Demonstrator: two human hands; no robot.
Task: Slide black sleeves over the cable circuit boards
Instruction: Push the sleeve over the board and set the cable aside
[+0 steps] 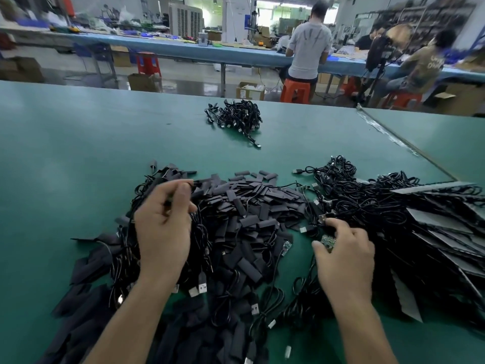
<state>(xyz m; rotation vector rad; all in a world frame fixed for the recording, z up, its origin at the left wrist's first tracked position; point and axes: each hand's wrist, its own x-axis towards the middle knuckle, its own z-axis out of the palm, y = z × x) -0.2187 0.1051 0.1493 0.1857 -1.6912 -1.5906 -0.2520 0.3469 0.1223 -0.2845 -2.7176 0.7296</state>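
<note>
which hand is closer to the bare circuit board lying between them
Right. The right hand sits just right of the bare circuit board; the left hand is farther off on its left, over the black sleeves.

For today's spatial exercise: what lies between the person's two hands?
Head view: a heap of black sleeves, threaded with cables, between left hand and right hand.

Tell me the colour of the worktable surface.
The worktable surface is plain teal green, head view.

Factory assembly hall, long green worktables (78, 132), seated workers (309, 46), cartons (249, 90)
</note>
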